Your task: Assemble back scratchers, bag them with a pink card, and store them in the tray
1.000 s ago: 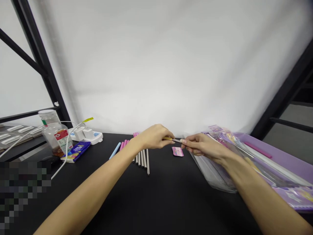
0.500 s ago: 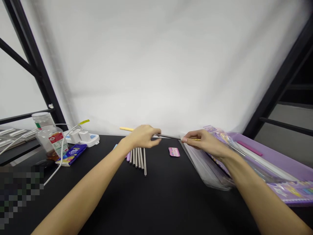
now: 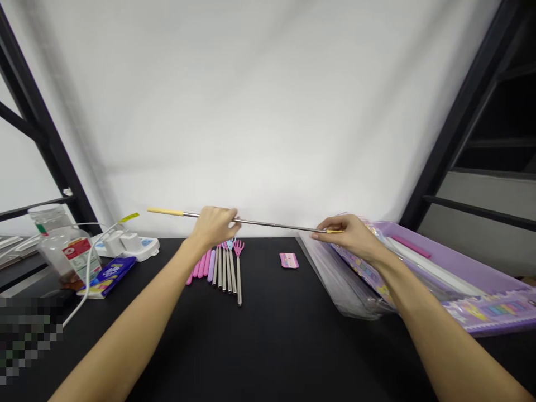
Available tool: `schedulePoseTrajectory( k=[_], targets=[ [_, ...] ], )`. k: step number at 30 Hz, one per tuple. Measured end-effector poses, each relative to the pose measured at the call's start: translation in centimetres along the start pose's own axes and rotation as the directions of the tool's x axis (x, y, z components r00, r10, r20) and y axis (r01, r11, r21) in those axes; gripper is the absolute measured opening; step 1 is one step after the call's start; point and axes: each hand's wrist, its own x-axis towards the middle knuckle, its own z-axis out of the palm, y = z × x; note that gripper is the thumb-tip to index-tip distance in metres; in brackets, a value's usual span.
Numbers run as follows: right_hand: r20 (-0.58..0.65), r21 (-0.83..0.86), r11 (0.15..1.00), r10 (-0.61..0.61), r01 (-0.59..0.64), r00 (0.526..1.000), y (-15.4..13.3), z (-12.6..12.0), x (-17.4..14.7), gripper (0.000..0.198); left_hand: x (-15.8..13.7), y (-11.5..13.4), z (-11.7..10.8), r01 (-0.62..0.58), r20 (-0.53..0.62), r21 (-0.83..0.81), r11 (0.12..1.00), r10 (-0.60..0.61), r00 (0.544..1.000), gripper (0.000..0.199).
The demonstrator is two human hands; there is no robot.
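Observation:
Stretched out between my hands is a telescopic back scratcher (image 3: 276,225) with a steel rod, its yellow grip reaching out to the left. My left hand (image 3: 214,226) is closed around the rod near the middle. At the right end, my right hand (image 3: 347,237) pinches the yellow tip, whose head is mostly hidden by the fingers. Below my left hand several back scratchers (image 3: 238,273) lie side by side on the black table (image 3: 268,346), some with pink or blue claw heads, others showing pink and purple grips (image 3: 211,265).
A small pink card packet (image 3: 288,260) lies mid-table. To the right are clear plastic sleeves (image 3: 335,279) and a purple box (image 3: 460,268) with packaged items. At left stand a clear jar (image 3: 69,245), a white power strip (image 3: 144,248) with cables and a blue packet (image 3: 112,273).
My left hand has moved left along the rod, and the back scratcher is now drawn out much longer. Its yellow grip sits farther left. The view has shifted slightly.

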Motion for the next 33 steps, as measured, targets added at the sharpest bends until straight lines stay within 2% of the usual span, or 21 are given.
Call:
schedulePoseTrajectory(
  k=[3,8,11,13,18,22,24,26,28,30,32,33],
  targets=[
    [-0.02,-0.005,1.0,0.01,-0.01,1.0,-0.1,-0.1,-0.1,0.039,-0.3,-0.6,-0.2,-0.011,-0.059,0.027,1.0,0.012,0.998,0.019],
    [-0.007,0.076,0.997,-0.018,0.018,1.0,-1.0,1.9,0.1,0.037,0.3,3.0,-0.7,-0.173,-0.154,0.043,0.984,0.178,0.972,0.02],
    [0.023,0.091,0.996,-0.015,0.012,1.0,-0.7,1.9,0.2,0.038,0.8,3.0,-0.5,-0.19,-0.133,0.035,0.981,0.193,0.972,0.021],
    [0.03,0.079,0.997,-0.011,0.009,0.999,-0.1,1.1,0.2,0.039,0.9,1.9,-0.2,-0.147,-0.127,0.008,0.989,0.147,0.981,0.019],
    [-0.085,0.026,0.999,0.041,-0.038,0.996,2.0,-1.7,-0.4,0.042,-0.1,-1.8,0.4,0.064,-0.13,0.049,0.997,-0.057,0.99,0.018],
    [-0.054,-0.005,0.999,0.033,-0.033,0.998,2.5,-2.4,-0.6,0.04,-0.8,-2.6,0.6,0.097,-0.1,0.07,0.993,-0.09,0.991,0.02],
    [-0.044,-0.008,0.999,0.03,-0.031,0.999,1.9,-1.6,-0.5,0.039,-0.6,-1.6,0.6,0.115,-0.102,0.059,0.992,-0.108,0.989,0.02],
    [-0.023,0.001,1.0,0.005,-0.005,1.0,0.8,0.1,-0.2,0.036,-0.2,0.6,0.6,0.078,-0.088,0.034,0.996,-0.074,0.993,0.019],
    [0.026,0.029,0.998,-0.05,0.049,0.998,-0.5,2.2,0.0,0.034,0.2,3.3,0.6,-0.051,-0.064,-0.009,0.999,0.05,0.997,0.017],
    [0.075,0.048,0.996,-0.081,0.078,0.994,-1.3,3.6,0.2,0.033,0.5,5.4,0.5,-0.174,-0.087,-0.03,0.984,0.171,0.981,0.019],
    [0.067,0.043,0.996,-0.079,0.076,0.995,-1.1,3.5,0.3,0.034,0.5,5.6,0.3,-0.237,-0.08,-0.024,0.971,0.234,0.969,0.019],
    [0.044,0.034,0.997,-0.064,0.063,0.997,-0.5,2.9,0.3,0.035,0.4,4.9,0.2,-0.218,-0.063,-0.005,0.976,0.217,0.974,0.019]
  ],
)
